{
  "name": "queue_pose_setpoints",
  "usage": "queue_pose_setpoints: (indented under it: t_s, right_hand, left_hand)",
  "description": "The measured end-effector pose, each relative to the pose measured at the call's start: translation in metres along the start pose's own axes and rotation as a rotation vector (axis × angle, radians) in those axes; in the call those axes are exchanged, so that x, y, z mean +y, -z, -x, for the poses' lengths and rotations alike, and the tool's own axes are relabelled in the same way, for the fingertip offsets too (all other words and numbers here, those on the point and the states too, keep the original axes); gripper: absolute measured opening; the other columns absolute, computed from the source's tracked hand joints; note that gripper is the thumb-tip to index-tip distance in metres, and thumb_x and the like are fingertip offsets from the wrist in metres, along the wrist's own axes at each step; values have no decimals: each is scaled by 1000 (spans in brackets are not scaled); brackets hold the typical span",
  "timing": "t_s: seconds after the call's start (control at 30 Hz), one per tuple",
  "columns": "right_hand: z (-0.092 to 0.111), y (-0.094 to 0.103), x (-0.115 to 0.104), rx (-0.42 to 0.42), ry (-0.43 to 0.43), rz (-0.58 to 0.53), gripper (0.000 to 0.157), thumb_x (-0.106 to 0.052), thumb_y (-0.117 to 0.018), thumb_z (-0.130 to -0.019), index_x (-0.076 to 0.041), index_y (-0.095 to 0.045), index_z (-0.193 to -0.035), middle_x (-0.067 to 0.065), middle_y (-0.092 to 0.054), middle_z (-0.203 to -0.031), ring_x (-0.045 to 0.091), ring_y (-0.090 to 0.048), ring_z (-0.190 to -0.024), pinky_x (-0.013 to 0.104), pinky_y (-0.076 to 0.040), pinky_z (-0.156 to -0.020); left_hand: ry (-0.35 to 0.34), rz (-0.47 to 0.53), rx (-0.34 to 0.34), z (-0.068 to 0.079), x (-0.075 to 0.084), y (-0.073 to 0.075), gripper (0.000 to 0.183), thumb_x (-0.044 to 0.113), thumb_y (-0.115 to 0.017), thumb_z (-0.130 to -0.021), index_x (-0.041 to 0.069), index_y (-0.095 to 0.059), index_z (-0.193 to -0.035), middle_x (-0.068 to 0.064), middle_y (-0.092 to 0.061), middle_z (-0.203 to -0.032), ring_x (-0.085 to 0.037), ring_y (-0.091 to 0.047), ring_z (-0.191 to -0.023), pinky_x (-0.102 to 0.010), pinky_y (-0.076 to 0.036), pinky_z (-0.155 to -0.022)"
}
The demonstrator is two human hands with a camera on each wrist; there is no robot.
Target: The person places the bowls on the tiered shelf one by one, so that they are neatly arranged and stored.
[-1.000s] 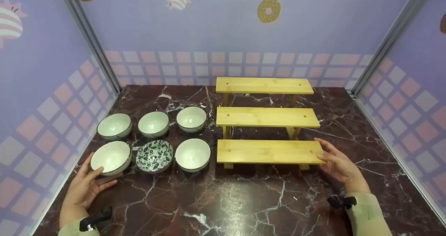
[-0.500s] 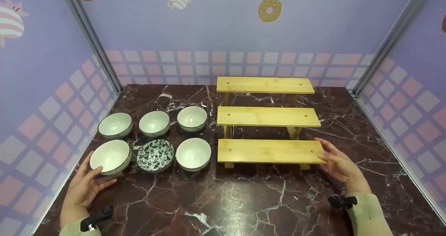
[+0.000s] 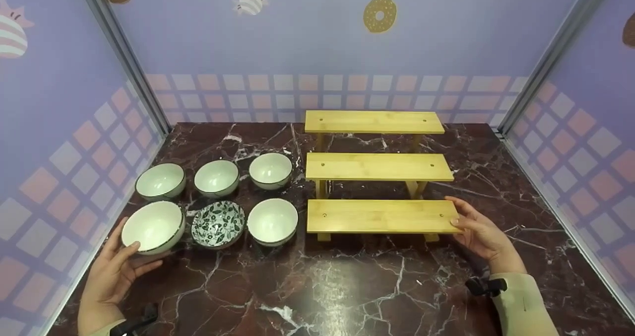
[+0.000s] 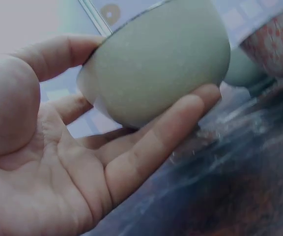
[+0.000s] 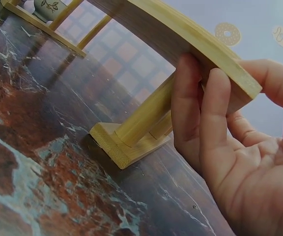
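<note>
My left hand [image 3: 111, 271] grips a white bowl [image 3: 153, 225] with a dark rim, the front-left one of two rows. In the left wrist view the thumb lies at the rim and the fingers [image 4: 154, 142] support the pale bowl from underneath; it tilts. At the right end of a three-tier wooden shelf [image 3: 382, 216], my right hand [image 3: 483, 236] pinches the lowest board. From the right wrist view, fingertips [image 5: 217, 83] press the underside of that board [image 5: 200, 39], above its leg and foot.
A bowl with a dark leaf pattern [image 3: 218, 224] and a white bowl [image 3: 273, 221] continue the front row. Behind them stand several white bowls [image 3: 217, 177]. Patterned walls [image 3: 317, 38] enclose the marble table [image 3: 238, 296] at the back and sides.
The left hand has moved slightly left and toward me with the white bowl, which looks a little larger and higher now. The right hand keeps its hold on the shelf.
</note>
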State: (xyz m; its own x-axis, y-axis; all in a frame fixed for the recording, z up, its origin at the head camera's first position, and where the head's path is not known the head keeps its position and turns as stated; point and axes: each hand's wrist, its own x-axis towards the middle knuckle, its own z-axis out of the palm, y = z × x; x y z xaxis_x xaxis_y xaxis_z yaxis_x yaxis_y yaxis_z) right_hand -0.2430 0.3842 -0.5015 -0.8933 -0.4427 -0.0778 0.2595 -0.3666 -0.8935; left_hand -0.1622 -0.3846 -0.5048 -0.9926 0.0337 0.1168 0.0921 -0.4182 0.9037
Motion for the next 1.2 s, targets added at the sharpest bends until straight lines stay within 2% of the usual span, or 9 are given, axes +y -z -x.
queue_pose_setpoints:
  t_s: [0.23,0.3,0.47,0.53,0.6,0.73,0.83,1.03,1.2]
  right_hand:
    - [-1,-1,1,-4,5,-19,53,10,-35,-105,-21,-43,-147,0,-66,-123,11,-75,-94,17,-64,-73]
    - [-1,0,2,-12,7,-29,54,10,-34,-105,-21,-42,-148,0,-66,-123,11,-75,-94,17,-64,-73]
    - [0,1,3,-18,10,-26,54,10,-33,-105,-21,-40,-149,0,-65,-122,11,-75,-93,17,-63,-73]
    - [0,1,3,-17,9,-18,54,10,-33,-105,-22,-41,-148,-1,-65,-122,11,-75,-94,17,-63,-74]
    - [-1,1,3,-18,6,-14,54,10,-33,-105,-24,-44,-146,-1,-65,-122,11,-75,-94,17,-64,-75]
    - [-2,1,2,-42,11,-11,56,10,-32,-105,-27,-48,-144,-1,-64,-124,11,-75,-95,18,-64,-78]
    - [-2,1,2,-54,19,-9,56,10,-32,-105,-26,-47,-145,-1,-63,-125,11,-75,-95,18,-64,-79]
    - [-2,2,2,-52,7,2,55,8,-33,-106,-28,-48,-145,-1,-64,-125,10,-75,-96,18,-64,-77]
    - [-2,2,1,-59,10,4,56,8,-32,-106,-28,-50,-144,-1,-64,-124,10,-75,-96,18,-64,-77]
  left_hand:
    - [-2,-30,12,-2,9,-16,76,-1,-38,-108,27,1,-167,1,-29,-148,-34,-79,-92,-42,-68,-80]
    - [11,-56,16,-5,13,-24,75,0,-38,-109,26,1,-167,-6,-24,-154,-33,-79,-92,-42,-68,-80]
    - [31,-97,5,-14,21,-45,76,1,-40,-109,25,1,-167,0,-35,-151,-32,-79,-91,-42,-68,-81]
    - [37,-113,4,-20,25,-54,76,1,-42,-108,24,1,-167,7,-40,-142,-31,-79,-92,-43,-68,-81]
    - [54,-125,8,-26,28,-65,77,1,-43,-108,23,0,-167,2,-37,-146,-30,-79,-92,-42,-68,-81]
    - [89,-152,11,-40,34,-88,77,4,-46,-108,25,-2,-168,-18,-17,-158,-27,-79,-93,-41,-68,-82]
    - [105,-167,0,-50,37,-106,77,6,-47,-108,26,-1,-167,-23,-6,-165,-24,-78,-94,-41,-68,-84]
    - [140,-141,-37,-70,41,-139,80,10,-48,-108,28,2,-167,-26,-1,-169,-24,-79,-92,-38,-68,-86]
    - [164,-123,-77,-88,40,-164,78,10,-47,-108,29,1,-167,-29,-10,-168,-27,-79,-88,-38,-67,-87]
